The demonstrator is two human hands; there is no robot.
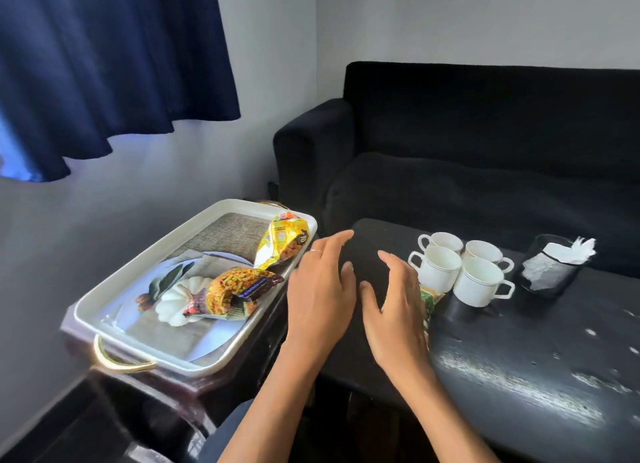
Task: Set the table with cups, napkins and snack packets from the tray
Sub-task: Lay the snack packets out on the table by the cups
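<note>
A white rectangular tray (104,299) with a gold loop handle at its near end sits on a dark reddish-brown side stand (194,383), left of the black glossy table (519,358). Inside the tray, on its printed base showing a white pumpkin, lie two snack packets: an orange and purple packet of mixed snack (232,291) across the middle, and a yellow packet (282,242) leaning up against the tray's far right rim. On the table four white ceramic cups with thin dark rim lines (460,268) stand upright in a tight cluster, touching or nearly touching one another, handles pointing outward. Just to their right is a black holder with a sparkly silver panel (549,266), with white paper napkins (571,251) sticking out of its top. A green and yellow packet (429,299) lies on the table just beside the nearest cups, mostly hidden behind the right hand (394,310). Both hands hover empty over the gap between tray and table, fingers straight and spread, neither gripping anything. The left hand (320,289), with a thin ring on one finger, is close to the tray's right edge; the right hand is beside it, close but apart. Behind the table stands a black fabric sofa (485,143), and a dark blue curtain (104,64) hangs at the upper left against a grey wall.
</note>
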